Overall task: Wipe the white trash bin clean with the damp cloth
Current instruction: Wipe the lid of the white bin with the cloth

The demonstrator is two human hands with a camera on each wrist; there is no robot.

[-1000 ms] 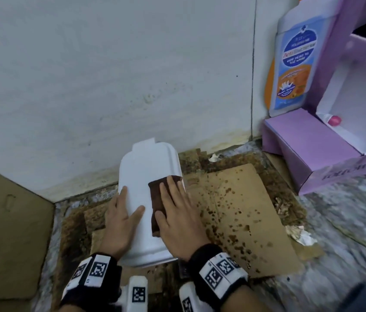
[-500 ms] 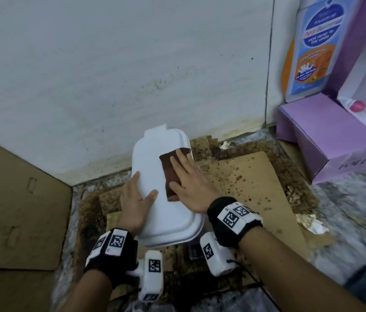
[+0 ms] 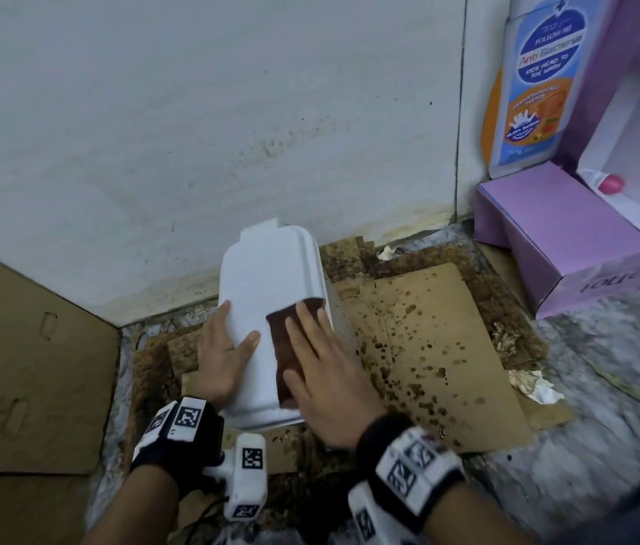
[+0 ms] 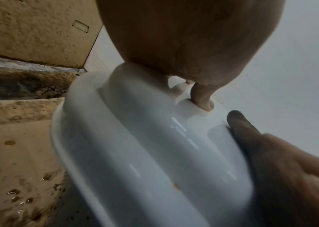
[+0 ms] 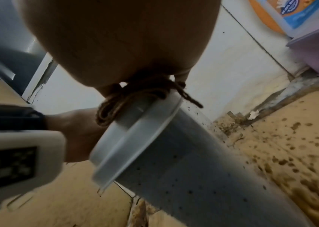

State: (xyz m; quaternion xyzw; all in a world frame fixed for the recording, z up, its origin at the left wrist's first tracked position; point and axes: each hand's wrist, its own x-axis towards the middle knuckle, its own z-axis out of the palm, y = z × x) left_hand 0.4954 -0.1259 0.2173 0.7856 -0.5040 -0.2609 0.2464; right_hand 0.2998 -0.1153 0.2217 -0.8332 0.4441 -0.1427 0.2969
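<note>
The white trash bin [image 3: 271, 285] stands on the floor against the wall, its lid facing up. A brown damp cloth [image 3: 285, 348] lies on the right half of the lid. My right hand [image 3: 310, 348] presses flat on the cloth with straight fingers. My left hand [image 3: 224, 352] rests against the lid's left edge, thumb on top, steadying it. In the left wrist view the lid [image 4: 154, 153] fills the middle, with the cloth [image 4: 237, 118] at its right edge. The right wrist view shows the cloth [image 5: 135, 98] bunched under my palm on the speckled bin [image 5: 184, 169].
A stained, spattered cardboard sheet [image 3: 428, 348] lies right of the bin. Further right stand a purple box [image 3: 554, 230] and a tall wash bottle [image 3: 535, 80]. Crumpled tissue [image 3: 531, 387] lies on the floor. A brown cardboard panel [image 3: 15, 348] leans at the left. The white wall [image 3: 192, 131] is close behind.
My right hand has slid the cloth back along the lid toward me. The left hand stays on the lid's left edge.
</note>
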